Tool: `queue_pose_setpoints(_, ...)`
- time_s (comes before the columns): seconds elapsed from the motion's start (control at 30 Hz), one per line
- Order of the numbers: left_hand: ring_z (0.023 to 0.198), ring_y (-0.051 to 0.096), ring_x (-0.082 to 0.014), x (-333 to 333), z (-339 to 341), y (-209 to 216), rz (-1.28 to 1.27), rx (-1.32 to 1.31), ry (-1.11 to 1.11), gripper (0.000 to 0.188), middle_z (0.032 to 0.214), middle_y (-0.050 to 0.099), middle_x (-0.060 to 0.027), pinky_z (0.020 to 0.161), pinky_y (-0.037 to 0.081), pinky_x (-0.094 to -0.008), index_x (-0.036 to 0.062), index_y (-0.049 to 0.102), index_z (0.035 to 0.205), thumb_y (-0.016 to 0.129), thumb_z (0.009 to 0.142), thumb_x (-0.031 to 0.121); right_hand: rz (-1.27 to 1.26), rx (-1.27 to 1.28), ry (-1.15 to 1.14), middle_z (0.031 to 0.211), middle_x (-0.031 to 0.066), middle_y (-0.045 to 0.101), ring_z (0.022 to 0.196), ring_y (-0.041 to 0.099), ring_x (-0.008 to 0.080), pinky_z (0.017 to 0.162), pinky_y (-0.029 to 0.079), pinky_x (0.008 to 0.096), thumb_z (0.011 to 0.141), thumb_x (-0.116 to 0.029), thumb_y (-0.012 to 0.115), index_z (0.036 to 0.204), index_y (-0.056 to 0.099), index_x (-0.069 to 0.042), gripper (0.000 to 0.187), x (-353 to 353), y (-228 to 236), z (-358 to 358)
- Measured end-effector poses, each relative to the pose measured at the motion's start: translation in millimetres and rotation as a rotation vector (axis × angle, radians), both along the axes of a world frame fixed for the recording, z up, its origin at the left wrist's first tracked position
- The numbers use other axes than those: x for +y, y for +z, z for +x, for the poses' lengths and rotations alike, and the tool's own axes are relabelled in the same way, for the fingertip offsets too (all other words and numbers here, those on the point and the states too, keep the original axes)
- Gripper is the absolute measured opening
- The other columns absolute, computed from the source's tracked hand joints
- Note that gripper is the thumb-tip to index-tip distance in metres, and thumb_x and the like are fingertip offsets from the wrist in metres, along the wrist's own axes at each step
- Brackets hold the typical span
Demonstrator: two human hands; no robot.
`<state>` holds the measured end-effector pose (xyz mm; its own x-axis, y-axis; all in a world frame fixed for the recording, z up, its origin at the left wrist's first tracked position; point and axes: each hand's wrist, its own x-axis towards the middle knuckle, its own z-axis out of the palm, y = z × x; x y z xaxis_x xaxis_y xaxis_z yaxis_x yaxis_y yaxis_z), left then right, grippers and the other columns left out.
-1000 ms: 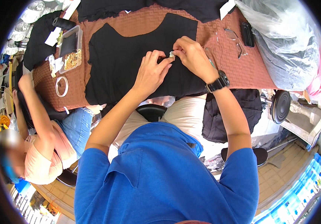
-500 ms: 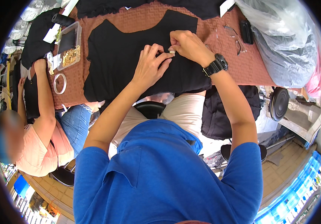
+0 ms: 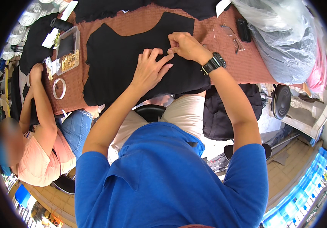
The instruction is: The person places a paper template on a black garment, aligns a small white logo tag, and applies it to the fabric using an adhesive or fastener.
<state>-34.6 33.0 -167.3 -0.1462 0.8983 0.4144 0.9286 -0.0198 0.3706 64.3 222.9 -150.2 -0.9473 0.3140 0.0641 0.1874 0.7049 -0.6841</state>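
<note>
A black garment piece (image 3: 125, 57) with a scooped neckline lies flat on the table before me. My left hand (image 3: 149, 70) rests on it with fingers apart, the index fingertip reaching toward my right hand (image 3: 186, 46). Thumb and index finger of the right hand are pinched together just above the cloth, near the garment's right side. What sits in that pinch is too small to make out. A black watch (image 3: 213, 64) is on my right wrist.
Left on the brown cloth-covered table (image 3: 70, 95) are a clear box (image 3: 77, 45) with gold pieces, a white ring (image 3: 59, 89) and a black thread spool (image 3: 61, 24). Eyeglasses (image 3: 235, 40), a black case (image 3: 243, 30) and plastic-wrapped bundles (image 3: 281, 45) stand right. A co-worker (image 3: 43, 152) sits left.
My two hands have shifted slightly apart, the left one opening a little. A small pale piece that showed between the fingertips is no longer visible. The whole view has shifted slightly.
</note>
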Motion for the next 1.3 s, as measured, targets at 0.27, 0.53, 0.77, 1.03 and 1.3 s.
queue_pose_setpoints(0.27, 0.107, 0.053, -0.0271, -1, -5, 3, -0.007, -0.012, -0.05, 0.035, 0.124, 0.057, -0.0057, 0.091, 0.043, -0.0404, 0.0143, 0.069, 0.126, 0.071, 0.093, 0.026, -0.255, 0.107, -0.161, 0.081, 0.0139, 0.071, 0.078, 0.071, 0.028, 0.072, 0.055, 0.0385, 0.079, -0.012, 0.083, 0.088, 0.068, -0.002, 0.021, 9, 3, 12)
queue_pose_setpoints(0.53, 0.121, 0.052, -0.0244, -8, 1, -3, -0.019, -0.017, -0.113, 0.044, 0.148, 0.055, 0.002, 0.1, 0.04, -0.0398, 0.0092, 0.064, 0.133, 0.068, 0.095, 0.03, 0.392, 0.188, -0.722, 0.09, 0.0224, 0.073, 0.087, 0.072, 0.0403, 0.077, 0.057, 0.0462, 0.086, -0.006, 0.069, 0.098, 0.07, 0.001, 0.014, 79, -20, 83)
queue_pose_setpoints(0.77, 0.12, 0.052, -0.0234, -10, 2, -1, -0.014, 0.008, -0.092, 0.042, 0.144, 0.058, 0.0032, 0.1, 0.039, -0.0396, 0.0103, 0.065, 0.131, 0.066, 0.096, 0.033, 0.688, -0.145, -0.679, 0.085, 0.0241, 0.071, 0.086, 0.071, 0.0423, 0.075, 0.059, 0.0488, 0.084, -0.004, 0.068, 0.117, 0.05, 0.001, 0.039, 56, -16, 64)
queue_pose_setpoints(1.03, 0.122, 0.051, -0.0231, -10, 1, -2, 0.0, 0.001, -0.1, 0.039, 0.143, 0.058, 0.0032, 0.1, 0.04, -0.0391, 0.0111, 0.067, 0.13, 0.066, 0.096, 0.031, 0.665, -0.19, -0.648, 0.091, 0.025, 0.07, 0.087, 0.072, 0.0412, 0.076, 0.061, 0.0448, 0.079, -0.009, 0.077, 0.131, 0.044, 0.004, 0.063, 83, -28, 53)
queue_pose_setpoints(1.3, 0.123, 0.053, -0.0267, -19, -7, 6, 0.118, -0.151, -0.071, 0.035, 0.139, 0.061, -0.0019, 0.103, 0.042, -0.0414, 0.0112, 0.068, 0.126, 0.068, 0.095, 0.028, 0.299, -0.319, -0.761, 0.094, 0.0194, 0.076, 0.09, 0.075, 0.0292, 0.082, 0.057, 0.0379, 0.075, -0.026, 0.078, 0.1, 0.08, -0.007, 0.032, 101, -6, 94)
